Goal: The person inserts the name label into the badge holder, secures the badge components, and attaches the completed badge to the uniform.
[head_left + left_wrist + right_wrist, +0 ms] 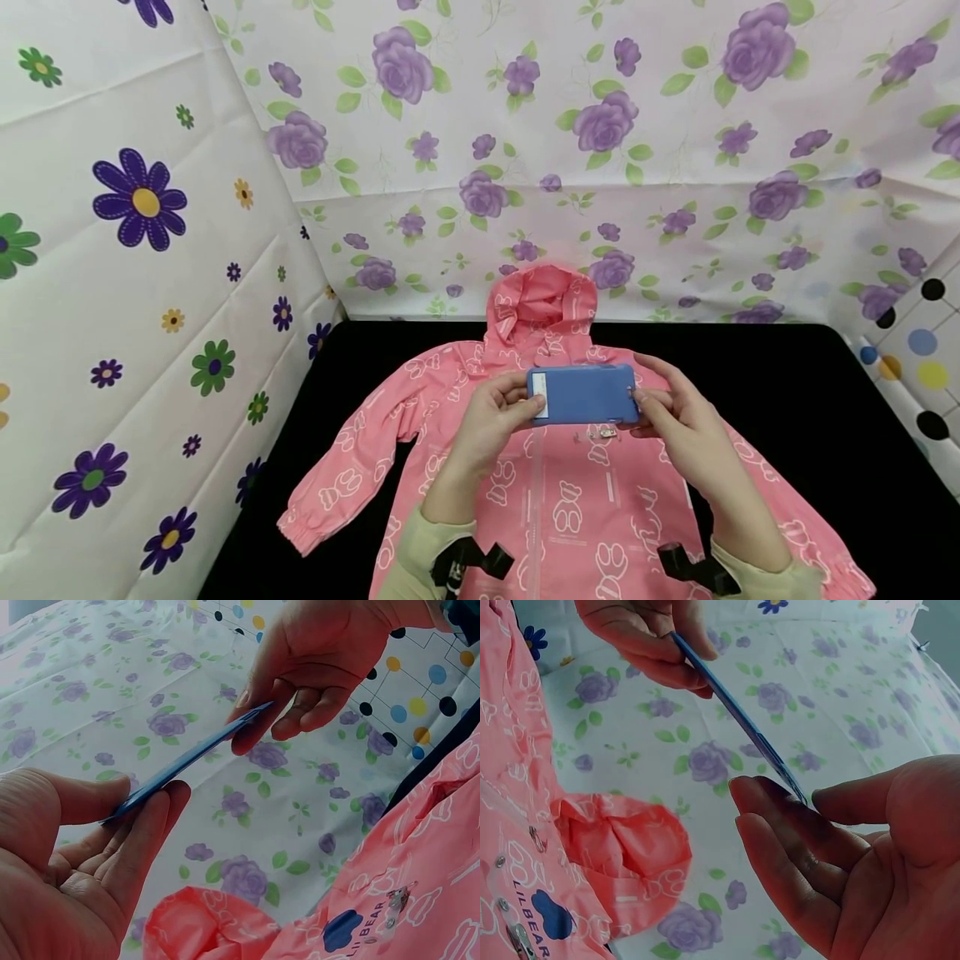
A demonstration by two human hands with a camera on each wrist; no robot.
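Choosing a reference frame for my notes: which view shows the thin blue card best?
The head view: there the thin blue card shows its broad face, with the white label at the end by the left hand. Both wrist views show it nearly edge-on, as a narrow slanting blue strip.

Black surface (787,383), rounded back corners. 3 white printed sheets around it: purple-rose sheet (540,229) at back, creased; daisy-print sheet (150,333) left, creased; polka-dot sheet (907,354) with thin lines right.
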